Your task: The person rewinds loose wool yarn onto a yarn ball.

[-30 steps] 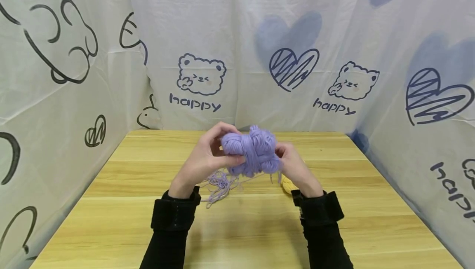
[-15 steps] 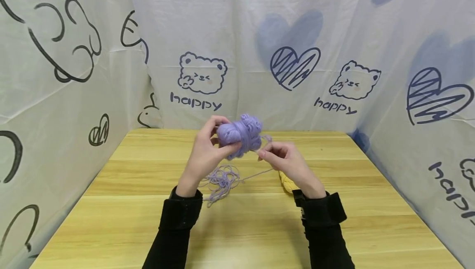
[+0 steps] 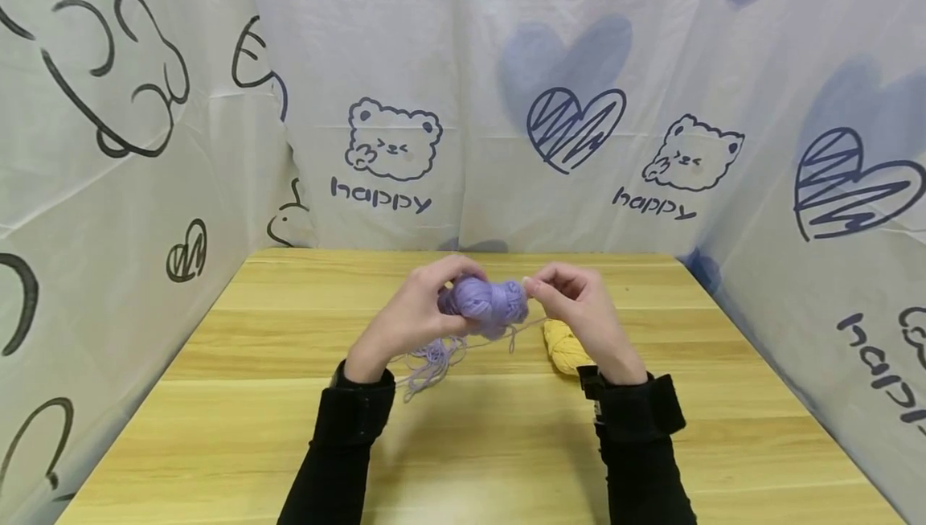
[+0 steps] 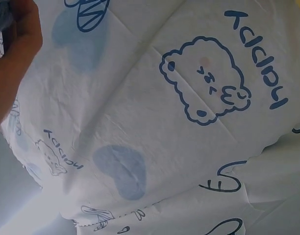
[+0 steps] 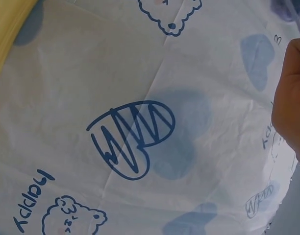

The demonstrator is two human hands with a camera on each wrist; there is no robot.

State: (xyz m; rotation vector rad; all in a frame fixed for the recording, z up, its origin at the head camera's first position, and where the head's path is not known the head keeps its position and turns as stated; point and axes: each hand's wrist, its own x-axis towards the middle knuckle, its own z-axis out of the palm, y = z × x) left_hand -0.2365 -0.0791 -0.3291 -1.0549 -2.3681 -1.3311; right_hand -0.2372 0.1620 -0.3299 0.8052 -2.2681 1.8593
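Fingers of our left hand curl round the purple yarn ball, lifted off the desk so our right hand can pinch its strand freely.

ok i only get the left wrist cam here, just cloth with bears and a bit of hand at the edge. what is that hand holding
Observer: The left hand grips a bundle of purple yarn, held up above the wooden table.
Operator: and the other hand
Observer: The right hand pinches a purple strand at the bundle's right end.
Operator: anything lying on the table
Observer: A loose purple tangle lies below the left hand, and a yellow yarn skein lies by the right wrist.
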